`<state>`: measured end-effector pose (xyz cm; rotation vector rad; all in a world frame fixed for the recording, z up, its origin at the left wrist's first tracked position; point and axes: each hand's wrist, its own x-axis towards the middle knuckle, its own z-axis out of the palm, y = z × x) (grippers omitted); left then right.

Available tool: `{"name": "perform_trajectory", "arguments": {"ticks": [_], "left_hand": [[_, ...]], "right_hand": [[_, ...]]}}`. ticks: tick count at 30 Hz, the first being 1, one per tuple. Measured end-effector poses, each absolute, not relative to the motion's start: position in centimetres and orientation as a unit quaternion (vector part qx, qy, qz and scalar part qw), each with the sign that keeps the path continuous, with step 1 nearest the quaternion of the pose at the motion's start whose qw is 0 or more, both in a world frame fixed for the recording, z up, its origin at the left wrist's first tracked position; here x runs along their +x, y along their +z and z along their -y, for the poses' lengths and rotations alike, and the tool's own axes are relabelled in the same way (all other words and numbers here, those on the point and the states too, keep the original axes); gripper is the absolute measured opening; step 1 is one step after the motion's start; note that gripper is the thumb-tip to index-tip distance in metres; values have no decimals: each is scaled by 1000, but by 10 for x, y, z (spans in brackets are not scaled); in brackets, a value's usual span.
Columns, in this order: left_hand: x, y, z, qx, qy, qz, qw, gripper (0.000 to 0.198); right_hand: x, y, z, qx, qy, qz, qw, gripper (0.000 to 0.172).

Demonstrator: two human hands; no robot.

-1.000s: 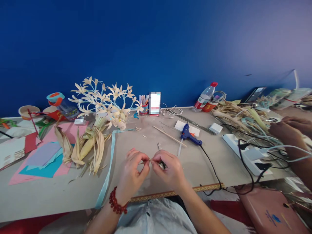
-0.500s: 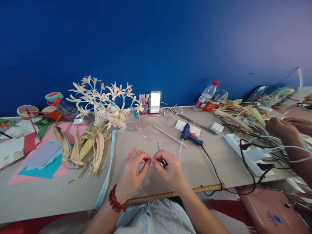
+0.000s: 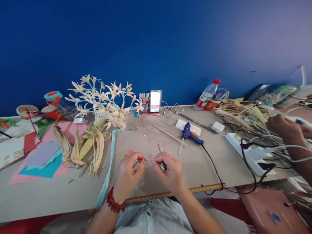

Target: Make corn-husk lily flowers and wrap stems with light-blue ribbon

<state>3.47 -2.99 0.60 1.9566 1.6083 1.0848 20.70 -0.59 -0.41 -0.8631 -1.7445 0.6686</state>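
Observation:
A thin, pale strip (image 3: 148, 159), perhaps of corn husk, stretches between my hands above the table. My left hand (image 3: 131, 169), with a red bead bracelet (image 3: 114, 202) at its wrist, pinches one end between thumb and fingertips. The other end is pinched by my right hand (image 3: 169, 170). Something dark, mostly hidden, shows behind the right thumb. Just beyond the right hand lies a small metal tool (image 3: 159, 146) whose kind I cannot make out. A blue glue gun (image 3: 191, 135) rests farther right, near a wooden stick (image 3: 169, 135).
Husk flowers (image 3: 104, 100) and dried corn husks (image 3: 83, 146) are on the left, beside a light-blue ribbon (image 3: 112, 156). A phone (image 3: 155, 101) stands by the wall. To the right are a bottle (image 3: 207, 94), a power strip (image 3: 243, 152) with cables, and another person's hand (image 3: 284, 130).
My hands have moved slightly apart, so more of the pale strip shows between them. At the right, the other person's hand has shifted a little.

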Motion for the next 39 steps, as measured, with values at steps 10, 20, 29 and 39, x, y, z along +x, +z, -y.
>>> {"name": "perform_trajectory", "arguments": {"ticks": [10,20,29,39], "left_hand": [[43,19,29,737,376,-528,189,11],[33,2,33,716,405,-550,141,11],[22,-6,41,738,468,-478,-83,32],[31,-3,40,679,530,-506,-44,36]], "right_hand": [[208,4,4,-380,301,717,501,13],[210,-2,5,-348,296,727,513,10],[225,7,5,-272,497,693,445,30],[211,2,14,-312,653,556,410,23]]}}
